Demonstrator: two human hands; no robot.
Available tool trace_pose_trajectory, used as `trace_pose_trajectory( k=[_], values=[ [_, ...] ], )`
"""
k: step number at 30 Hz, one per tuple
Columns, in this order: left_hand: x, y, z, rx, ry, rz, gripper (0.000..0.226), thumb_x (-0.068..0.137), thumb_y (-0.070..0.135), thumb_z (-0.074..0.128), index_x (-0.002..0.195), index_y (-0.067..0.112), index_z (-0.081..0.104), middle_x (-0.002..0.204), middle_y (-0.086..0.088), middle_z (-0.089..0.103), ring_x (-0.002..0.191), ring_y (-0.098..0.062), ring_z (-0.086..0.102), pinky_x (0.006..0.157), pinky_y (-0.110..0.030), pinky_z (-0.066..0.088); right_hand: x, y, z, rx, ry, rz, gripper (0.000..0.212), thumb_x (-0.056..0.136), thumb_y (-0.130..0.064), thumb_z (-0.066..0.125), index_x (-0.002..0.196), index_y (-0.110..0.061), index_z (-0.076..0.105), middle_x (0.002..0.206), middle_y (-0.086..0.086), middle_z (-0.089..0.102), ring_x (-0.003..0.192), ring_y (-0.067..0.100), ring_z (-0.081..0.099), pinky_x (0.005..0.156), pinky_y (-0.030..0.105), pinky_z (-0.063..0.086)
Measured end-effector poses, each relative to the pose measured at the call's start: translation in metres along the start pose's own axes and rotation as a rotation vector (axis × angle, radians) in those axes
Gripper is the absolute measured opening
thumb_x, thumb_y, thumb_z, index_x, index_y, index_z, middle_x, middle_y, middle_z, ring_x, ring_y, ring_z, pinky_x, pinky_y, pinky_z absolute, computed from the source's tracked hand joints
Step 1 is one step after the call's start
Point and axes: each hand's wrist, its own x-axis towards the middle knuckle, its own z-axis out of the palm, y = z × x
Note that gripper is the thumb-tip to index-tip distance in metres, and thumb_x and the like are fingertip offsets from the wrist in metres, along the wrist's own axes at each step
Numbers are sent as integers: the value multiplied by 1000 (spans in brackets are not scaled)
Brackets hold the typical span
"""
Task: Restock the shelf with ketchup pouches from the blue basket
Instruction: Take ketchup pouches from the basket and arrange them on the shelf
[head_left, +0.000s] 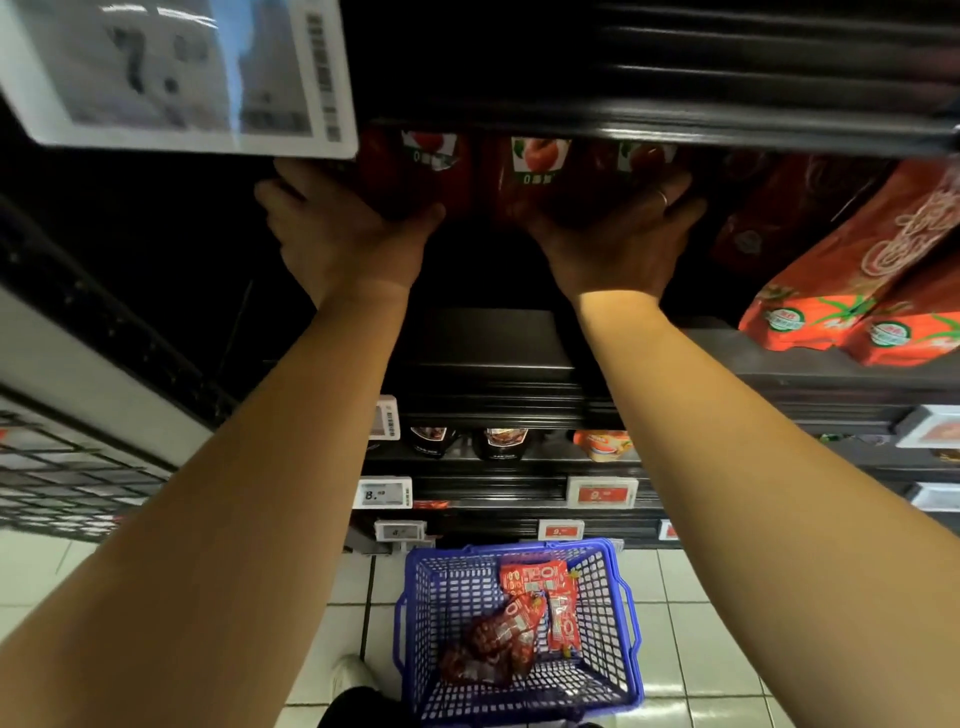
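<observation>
Hands reach up and forward into a dark supermarket shelf (519, 332), seen from a head camera looking down along two bare forearms. The left hand (343, 234) wraps the lower left side of a glossy dark-red ketchup pouch with a tomato label (415, 171), thumb curled round its bottom edge near the middle, fingers (275, 182) reaching up behind its outer side. The right hand (618, 244) cups a second red ketchup pouch (540, 176) from below and from the right, a ring showing on one finger; its fingertips disappear behind the pack, so how far they close cannot be seen, though the hand plainly holds it. Both pouches stand upright, side by side, just under the black front rail of the shelf above (675, 119). These look like soft, filled plastic pouches: probably fairly light, squashy, slippery on their shiny film, and likely to slump or tip forward if released unsupported. Holding low at the sides, near the base where the pack is fullest, seems the surest grip. On the tiled floor (727, 623) below sits the blue plastic lattice basket (618, 597), with several more red pouches (535, 577) lying loose inside, so restocking appears unfinished. Orange-red pouches of another product (857, 291) lean at the right of the shelf, and a white electronic price tag (171, 73) hangs close at upper left.
</observation>
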Motion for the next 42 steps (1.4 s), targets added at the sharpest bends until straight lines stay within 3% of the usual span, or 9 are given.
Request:
trace_pose_trajectory(
  k=[7, 14, 20, 25, 29, 31, 35, 41, 42],
  values=[
    [7, -5, 5, 65, -51, 58, 119, 62, 66, 83, 151, 10, 27, 150, -16, 34, 136, -36, 42, 109, -49, 37, -7, 0, 3, -50, 69, 10, 141, 60, -78, 76, 156, -1, 7, 159, 25, 17, 145, 41, 28, 118, 43, 27],
    [1, -27, -8, 32, -247, 154, 101, 92, 47, 67, 158, -1, 6, 166, -24, 5, 155, -36, 1, 122, -31, 0, -40, 12, -12, -214, 76, -51, 104, 78, -61, 72, 152, -4, 27, 148, 19, 38, 133, 39, 39, 113, 41, 33],
    [-14, -44, -37, -69, -228, 296, 56, 87, 27, 68, 136, 8, 49, 142, -18, 47, 135, -30, 42, 108, -26, 33, -75, 29, -36, -356, 37, -204, 51, 90, -44, 58, 127, -9, 57, 124, 17, 59, 119, 35, 47, 107, 40, 36],
    [-50, -57, -67, -33, -283, 353, 39, 87, 30, 67, 122, 15, 59, 127, -7, 56, 113, -22, 59, 95, -31, 50, -113, 57, -64, -289, 7, -393, 39, 96, -33, 52, 124, -7, 61, 122, 14, 57, 117, 33, 47, 101, 35, 34],
    [-105, -67, -91, -31, -157, 476, 17, 82, 27, 59, 97, 35, 56, 108, 6, 57, 93, 1, 58, 82, -12, 44, -146, 99, -91, -23, -55, -554, 30, 90, -18, 58, 117, -6, 62, 116, 12, 59, 111, 28, 51, 94, 19, 32],
    [-147, -77, -98, -93, -106, 490, 20, 81, 24, 56, 88, 41, 49, 94, 21, 46, 82, 6, 50, 76, -6, 38, -161, 131, -105, 58, -74, -571, 29, 87, -14, 59, 114, -6, 62, 111, 12, 59, 105, 27, 52, 90, 21, 34],
    [-234, -131, -79, 18, -285, 464, 15, 86, 13, 61, 93, 25, 66, 95, 12, 56, 88, -5, 50, 78, 1, 30, -188, 219, -121, 44, -330, -383, 26, 87, -15, 60, 112, -8, 59, 105, 7, 58, 96, 24, 56, 83, 31, 43],
    [-327, -247, -30, 205, -817, 69, 9, 91, 3, 64, 95, 11, 65, 91, 0, 65, 87, 0, 64, 82, -15, 49, -230, 350, -104, -229, -828, 89, 15, 89, -15, 65, 99, -22, 57, 104, 9, 71, 92, 30, 67, 84, 34, 54],
    [-338, -268, -19, 282, -892, 39, 6, 92, 5, 62, 96, 6, 66, 97, -7, 67, 95, -10, 66, 88, -26, 52, -238, 369, -95, -277, -876, 115, 15, 89, -17, 66, 98, -25, 58, 107, 8, 71, 96, 30, 67, 85, 32, 53]
  ],
)
